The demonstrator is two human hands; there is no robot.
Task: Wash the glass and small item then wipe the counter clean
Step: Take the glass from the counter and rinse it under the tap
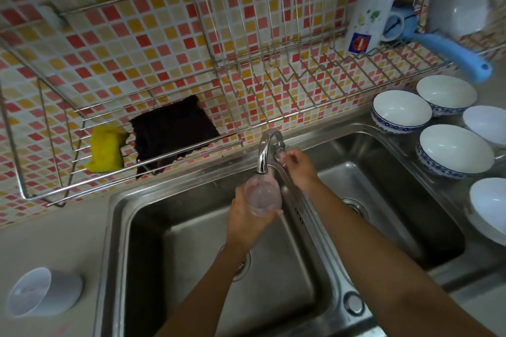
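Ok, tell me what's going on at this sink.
A person is washing up: the left hand holds a clear glass under the faucet spout, over the left basin, while the right hand grips the faucet handle. I can't tell whether water is running. The yellow sponge and dark cloth sit on the wall rack, and a white cup lies on its side on the counter at left.

The glass [262,195] is blurred, and whether water runs into it cannot be told. The right hand [299,165] covers most of the tap handle [277,156]. The left forearm hides part of a drain [246,264]. The lowest bowl [490,208] is cut off by the right edge.
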